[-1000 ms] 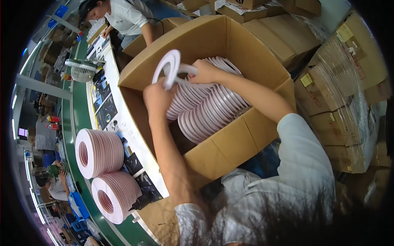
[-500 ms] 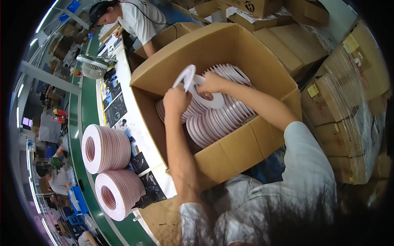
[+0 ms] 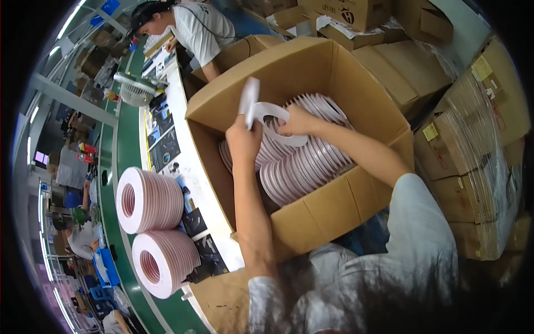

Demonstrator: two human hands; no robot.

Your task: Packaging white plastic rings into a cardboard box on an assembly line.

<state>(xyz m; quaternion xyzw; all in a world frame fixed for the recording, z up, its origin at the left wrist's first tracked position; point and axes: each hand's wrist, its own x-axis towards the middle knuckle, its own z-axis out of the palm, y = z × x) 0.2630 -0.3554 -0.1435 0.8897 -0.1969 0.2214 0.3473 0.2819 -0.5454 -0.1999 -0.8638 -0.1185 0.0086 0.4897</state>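
Above an open cardboard box (image 3: 303, 225), my left hand (image 3: 243, 139) is closed around the lower part of a flat white ring (image 3: 250, 99), which stands up nearly edge-on. My right hand (image 3: 298, 121) pinches a second white ring (image 3: 271, 110) at its right side; this one is tilted, with its hole showing. The two rings overlap or touch near my left hand; I cannot tell which. Beneath my hands, rows of pinkish-white rings (image 3: 306, 170) stand on edge, packed side by side inside the box. My left forearm hides part of the box's left side.
Left of the box, two stacks of rings (image 3: 158, 200) (image 3: 167, 263) lie on the green conveyor bench (image 3: 129, 261). A small fan (image 3: 136, 89) stands farther along. A person (image 3: 197, 30) works beyond the box. Closed cartons (image 3: 403, 72) and a plastic-wrapped stack (image 3: 473, 167) are at right.
The ring in my left hand has turned from showing its hole to nearly edge-on. The ring in my right hand has tilted and shows more of its hole. The whole view has shifted slightly.
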